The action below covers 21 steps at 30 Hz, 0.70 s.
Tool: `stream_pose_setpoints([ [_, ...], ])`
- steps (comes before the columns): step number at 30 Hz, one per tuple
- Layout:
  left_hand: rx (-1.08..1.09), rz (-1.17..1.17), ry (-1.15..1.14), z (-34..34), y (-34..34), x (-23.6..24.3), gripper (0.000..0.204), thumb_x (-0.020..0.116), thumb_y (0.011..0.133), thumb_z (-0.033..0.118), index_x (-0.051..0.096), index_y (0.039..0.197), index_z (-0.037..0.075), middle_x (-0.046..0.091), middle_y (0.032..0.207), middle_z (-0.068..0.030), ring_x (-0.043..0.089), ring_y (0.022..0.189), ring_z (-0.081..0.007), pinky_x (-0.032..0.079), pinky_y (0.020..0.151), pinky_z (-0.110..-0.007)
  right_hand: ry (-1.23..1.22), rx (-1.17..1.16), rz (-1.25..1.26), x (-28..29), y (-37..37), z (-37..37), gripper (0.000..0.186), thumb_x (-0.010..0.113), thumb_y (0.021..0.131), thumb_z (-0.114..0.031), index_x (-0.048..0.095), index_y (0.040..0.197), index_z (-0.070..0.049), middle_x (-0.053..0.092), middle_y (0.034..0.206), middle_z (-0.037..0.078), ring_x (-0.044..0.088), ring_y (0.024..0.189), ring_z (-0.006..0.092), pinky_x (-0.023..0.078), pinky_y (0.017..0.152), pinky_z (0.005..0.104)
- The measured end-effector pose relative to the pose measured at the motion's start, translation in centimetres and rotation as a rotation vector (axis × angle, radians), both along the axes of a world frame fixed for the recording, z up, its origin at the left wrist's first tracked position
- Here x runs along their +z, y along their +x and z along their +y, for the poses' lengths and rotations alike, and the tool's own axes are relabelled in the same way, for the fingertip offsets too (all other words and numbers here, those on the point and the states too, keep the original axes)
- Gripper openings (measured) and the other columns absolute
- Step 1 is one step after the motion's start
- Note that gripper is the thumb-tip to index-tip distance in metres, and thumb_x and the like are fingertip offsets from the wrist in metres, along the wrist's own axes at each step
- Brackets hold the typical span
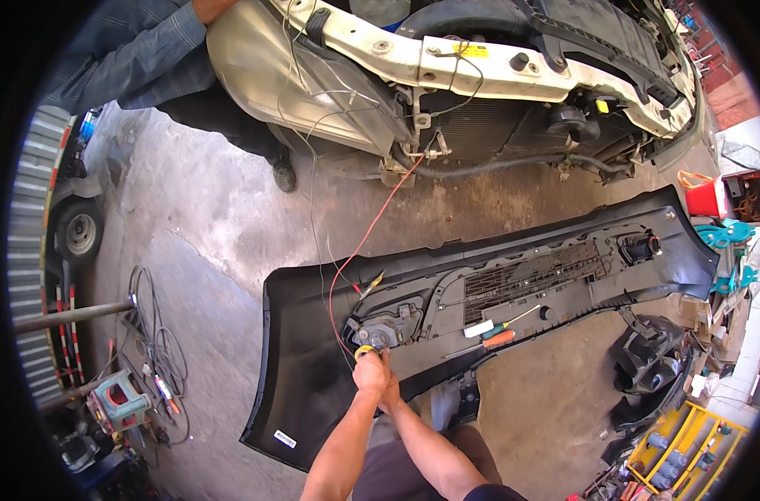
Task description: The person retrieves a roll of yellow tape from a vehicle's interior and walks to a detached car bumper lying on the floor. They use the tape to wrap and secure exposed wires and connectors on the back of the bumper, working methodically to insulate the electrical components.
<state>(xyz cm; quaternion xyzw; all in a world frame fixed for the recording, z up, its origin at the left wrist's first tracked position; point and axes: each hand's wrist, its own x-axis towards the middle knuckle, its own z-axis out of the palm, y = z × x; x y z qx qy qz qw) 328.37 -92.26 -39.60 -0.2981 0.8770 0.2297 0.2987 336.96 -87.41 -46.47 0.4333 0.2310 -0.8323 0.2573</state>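
A black car bumper (313, 376) lies inner side up before me. At its left end sits a round lamp unit (380, 336), and both my hands are together just on the near side of it. My left hand (369, 373) is closed beside a small yellow ring-shaped piece (365, 351); what exactly it grips is too small to make out. Tucked against it, my right hand (389, 391) has its fingers bent and mostly hidden. A red wire (371, 231) and a thin dark wire run from the car's front down to the lamp area. A yellow-tipped clip (371, 285) rests beyond the lamp.
An orange-handled screwdriver (498, 338), a green-handled one (497, 331) and a white piece (478, 329) lie on the bumper. Ahead stands the car front (480, 75), with a person's sleeve (146, 63) at left. Coiled cable (159, 351) and a yellow rack (689, 451) flank me.
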Motion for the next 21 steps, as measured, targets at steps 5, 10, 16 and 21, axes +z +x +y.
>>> stream_pose_setpoints([
  [5,0.215,-0.033,0.109,-1.3,0.5,-1.9,0.046,0.071,0.091,0.046,0.076,0.087,0.0,0.075,0.088,-0.021,0.074,0.088,-0.0378,0.057,0.078,-0.045,-0.069,0.179,0.214,-2.8,1.7,0.2,0.039,0.073,0.094,-0.017,0.06,0.13,-0.01,0.068,0.117,0.005,0.067,0.104,0.0163,0.056,0.084,0.0315],
  [10,0.36,-0.04,-0.114,0.6,-0.2,-0.8,0.039,0.074,0.087,0.043,0.08,0.097,0.005,0.076,0.095,-0.0205,0.074,0.096,-0.0349,0.057,0.084,-0.043,-0.214,0.112,0.064,-0.3,-1.7,-0.6,0.03,0.071,0.094,-0.014,0.064,0.122,-0.011,0.069,0.109,0.004,0.069,0.094,0.0174,0.057,0.077,0.0325],
  [16,0.477,0.062,0.029,1.1,0.3,1.3,0.036,0.071,0.089,0.043,0.08,0.106,0.013,0.075,0.094,-0.0209,0.072,0.094,-0.039,0.056,0.083,-0.046,0.645,1.086,0.178,3.0,-4.4,4.9,0.021,0.068,0.091,-0.016,0.072,0.102,0.001,0.075,0.093,0.015,0.072,0.084,0.0231,0.057,0.074,0.0372],
  [21,0.55,0.397,0.057,2.9,2.2,1.3,0.03,0.068,0.094,0.036,0.079,0.102,0.01,0.071,0.085,-0.0218,0.069,0.08,-0.0427,0.053,0.07,-0.048,1.165,1.276,0.554,10.1,-12.2,6.4,0.025,0.062,0.092,-0.026,0.067,0.107,-0.005,0.07,0.098,0.024,0.068,0.095,0.0435,0.054,0.081,0.0523],
])
